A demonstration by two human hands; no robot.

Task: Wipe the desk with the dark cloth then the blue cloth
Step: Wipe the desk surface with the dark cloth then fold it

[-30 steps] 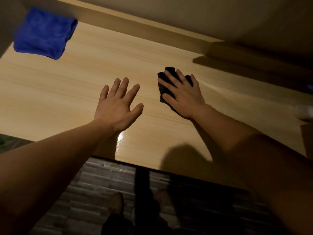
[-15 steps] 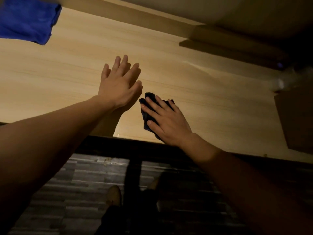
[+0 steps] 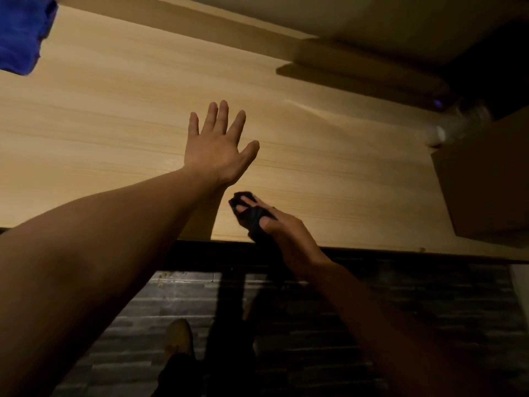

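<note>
My right hand (image 3: pixel 289 236) clutches the crumpled dark cloth (image 3: pixel 253 220) at the lower edge of the pale wooden worktop (image 3: pixel 114 116); left hand (image 3: pixel 217 150) splayed wide. Bright blue cloth (image 3: pixel 20 32), upper left, likely unused.

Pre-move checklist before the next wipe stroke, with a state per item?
1. Dark cloth held: ok, right hand grips it at the near edge of the desk.
2. Cloth spread flat: not ok, it is bunched.
3. Left hand free: ok, open with fingers spread, holding nothing.
4. Left hand off the desk: cannot tell.
5. Blue cloth out of the way: ok, it lies at the far left.
6. Right end free: not ok, a box sits there.
</note>
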